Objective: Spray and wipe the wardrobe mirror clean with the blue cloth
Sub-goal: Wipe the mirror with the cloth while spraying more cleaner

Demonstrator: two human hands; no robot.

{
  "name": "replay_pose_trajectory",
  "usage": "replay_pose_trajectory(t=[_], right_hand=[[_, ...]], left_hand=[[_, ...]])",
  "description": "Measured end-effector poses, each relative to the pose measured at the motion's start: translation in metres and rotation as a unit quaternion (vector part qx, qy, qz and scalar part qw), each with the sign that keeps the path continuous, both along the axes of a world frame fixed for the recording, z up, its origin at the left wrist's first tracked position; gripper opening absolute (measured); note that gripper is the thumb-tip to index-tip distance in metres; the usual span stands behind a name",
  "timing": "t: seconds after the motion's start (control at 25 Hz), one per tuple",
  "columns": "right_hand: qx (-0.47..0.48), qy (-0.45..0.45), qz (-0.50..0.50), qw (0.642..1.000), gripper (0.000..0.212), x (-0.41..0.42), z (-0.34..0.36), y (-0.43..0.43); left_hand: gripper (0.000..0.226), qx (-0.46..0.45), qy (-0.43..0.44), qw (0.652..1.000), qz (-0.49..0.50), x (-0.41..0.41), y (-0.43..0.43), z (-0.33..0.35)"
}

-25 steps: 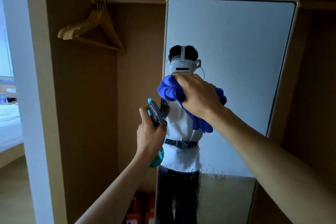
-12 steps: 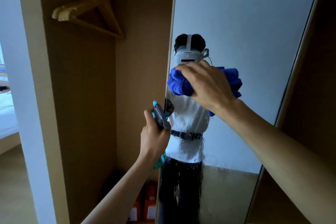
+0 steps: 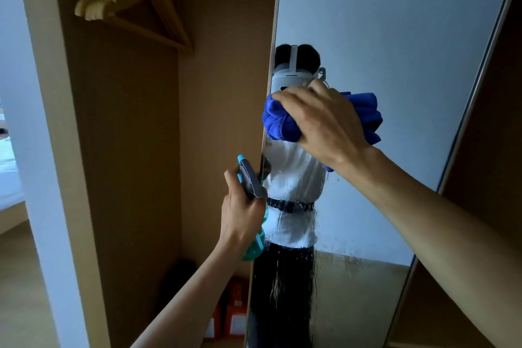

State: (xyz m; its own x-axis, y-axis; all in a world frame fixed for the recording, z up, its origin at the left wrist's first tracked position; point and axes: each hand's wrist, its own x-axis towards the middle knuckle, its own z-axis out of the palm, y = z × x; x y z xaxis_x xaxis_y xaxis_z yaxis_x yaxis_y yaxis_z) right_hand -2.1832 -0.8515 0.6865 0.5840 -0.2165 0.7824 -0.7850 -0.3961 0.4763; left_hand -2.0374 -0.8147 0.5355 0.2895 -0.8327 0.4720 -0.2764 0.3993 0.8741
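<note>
**Mirror looms larger; cloth holds its spot**

Against a second ago, the wardrobe mirror (image 3: 395, 37) fills more of our view; the blue cloth (image 3: 278, 124) has barely shifted on the glass, near its left edge. Mirror's long axis runs vertical; wet streaks (image 3: 293, 230) lie straight below the cloth. Our right hand (image 3: 324, 121) clutches the bunched cloth against the glass. Lower, beside the frame, our left hand (image 3: 240, 215) grips the spray bottle (image 3: 251, 179). We judge downward strokes come next.
</note>
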Motion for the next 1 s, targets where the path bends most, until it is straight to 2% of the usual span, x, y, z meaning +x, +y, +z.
replay_pose_trajectory(t=[0.24,0.4,0.6,0.8,1.0], right_hand=[[0.006,0.042,-0.010,0.999,0.054,0.006,-0.050,0.002],[0.042,0.055,-0.013,0.998,0.050,0.005,-0.081,0.008],[0.033,0.021,-0.025,0.999,0.061,0.008,-0.050,0.008],[-0.003,-0.022,-0.029,0.999,0.059,0.017,0.010,0.005],[-0.009,-0.004,-0.012,1.000,0.059,0.017,-0.014,0.001]], left_hand=[[0.032,-0.011,-0.009,1.000,-0.011,0.013,-0.008,-0.004],[0.031,0.003,0.025,0.999,-0.038,0.015,-0.010,-0.009],[0.025,0.027,0.028,0.998,-0.049,0.020,-0.010,-0.010],[0.025,0.046,0.012,0.997,-0.055,0.022,-0.007,-0.017],[0.026,0.042,0.030,0.998,-0.048,0.021,-0.009,-0.020]])
